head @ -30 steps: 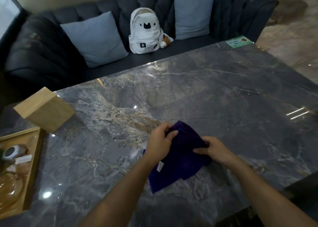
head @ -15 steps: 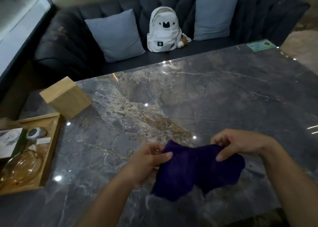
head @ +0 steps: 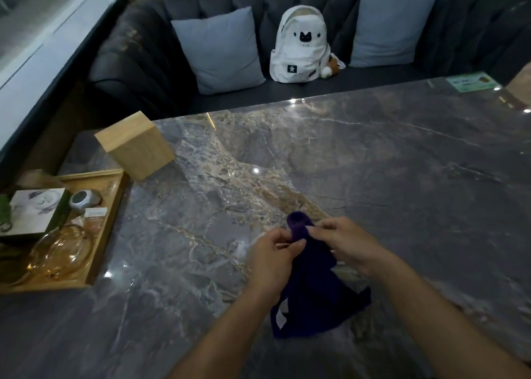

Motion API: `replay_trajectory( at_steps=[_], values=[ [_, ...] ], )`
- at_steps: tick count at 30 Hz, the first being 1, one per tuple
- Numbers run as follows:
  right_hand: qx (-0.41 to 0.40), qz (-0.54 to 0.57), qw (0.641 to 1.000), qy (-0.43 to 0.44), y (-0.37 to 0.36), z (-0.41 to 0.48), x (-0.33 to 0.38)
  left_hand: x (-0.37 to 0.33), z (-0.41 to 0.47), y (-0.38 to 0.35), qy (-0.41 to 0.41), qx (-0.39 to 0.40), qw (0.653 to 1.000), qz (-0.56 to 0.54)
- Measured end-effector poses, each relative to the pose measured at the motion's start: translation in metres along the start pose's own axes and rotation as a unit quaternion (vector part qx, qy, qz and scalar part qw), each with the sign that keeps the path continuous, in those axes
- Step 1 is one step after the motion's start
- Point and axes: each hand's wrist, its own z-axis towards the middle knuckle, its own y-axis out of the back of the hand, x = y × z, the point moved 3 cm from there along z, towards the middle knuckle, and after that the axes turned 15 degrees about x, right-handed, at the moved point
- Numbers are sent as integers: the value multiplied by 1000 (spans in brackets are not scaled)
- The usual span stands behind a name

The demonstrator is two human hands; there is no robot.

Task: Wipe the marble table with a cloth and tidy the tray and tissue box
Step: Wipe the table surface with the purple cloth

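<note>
Head view: both hands' grip pinching cloth (head: 313, 281) over marble table (head: 402, 163); sofa (head: 149, 71) behind.

A dark blue cloth (head: 311, 286) is pinched by the left hand (head: 274, 259) and right hand (head: 349, 245) above the marble table (head: 373, 163); its lower edge apparently rests there.

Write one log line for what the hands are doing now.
step: readying cloth | left hand: grip on cloth | right hand: grip on cloth | table: wiping not begun | tray: untouched
</note>
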Motion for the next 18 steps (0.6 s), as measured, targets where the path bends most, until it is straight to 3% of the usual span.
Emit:
replay_trajectory(
  at_steps=[3, 6, 9, 12, 14, 16, 18],
  values=[
    [38, 50, 998, -9, -4, -4, 3, -1, -1, 5, -3, 13, 1000, 2],
    [25, -37, 999, 6, 3, -2, 2, -2, -2, 6, -4, 44, 998, 44],
    [40, -91, 995, 26, 17, -6, 6, -5, -8, 7, 8, 72, 997, 14],
    [179, -174, 968, 18, 32, -32, 17, -12, -21, 25, 34, 113, 993, -15],
    [294, -179, 939, -25, 37, -54, 26, -15, -34, 39, 60, 189, 980, -20],
    [347, -165, 921, -59, 42, -65, 32, -16, -44, 47, 111, 262, 958, -46],
    [348, -190, 914, -81, 43, -60, 35, -14, -46, 48, 142, 292, 944, -55]
  ],
)
